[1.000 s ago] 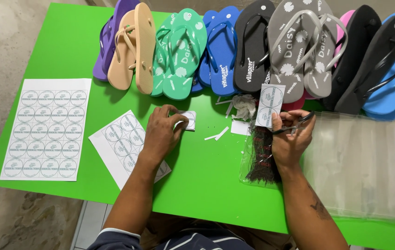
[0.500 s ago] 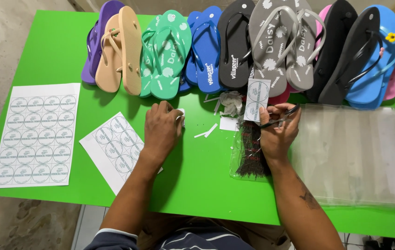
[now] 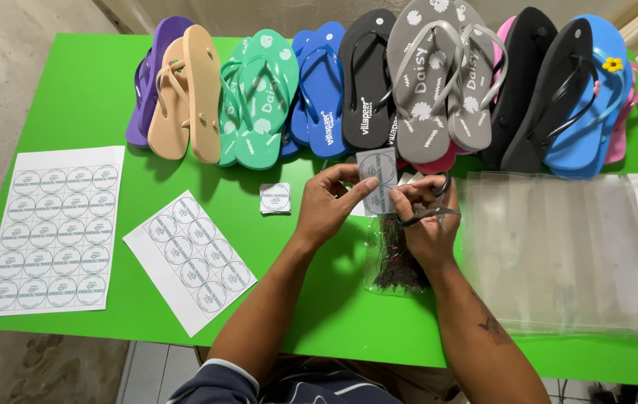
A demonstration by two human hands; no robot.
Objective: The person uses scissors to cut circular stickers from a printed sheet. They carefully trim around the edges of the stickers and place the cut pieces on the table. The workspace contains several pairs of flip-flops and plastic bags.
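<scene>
Two hands meet over the green table (image 3: 72, 97), near its far edge.
Your left hand (image 3: 330, 209) pinches a label strip (image 3: 377, 178); your right hand (image 3: 427, 224) grips scissors (image 3: 429, 213).

Green table (image 3: 87, 97); grey daisy-print flip-flops (image 3: 438, 82); white label sheet (image 3: 53, 228).

left hand (image 3: 328, 212) pinches label strip (image 3: 377, 178) | right hand (image 3: 425, 224) holds scissors (image 3: 429, 212) | green table (image 3: 334, 314)
</scene>
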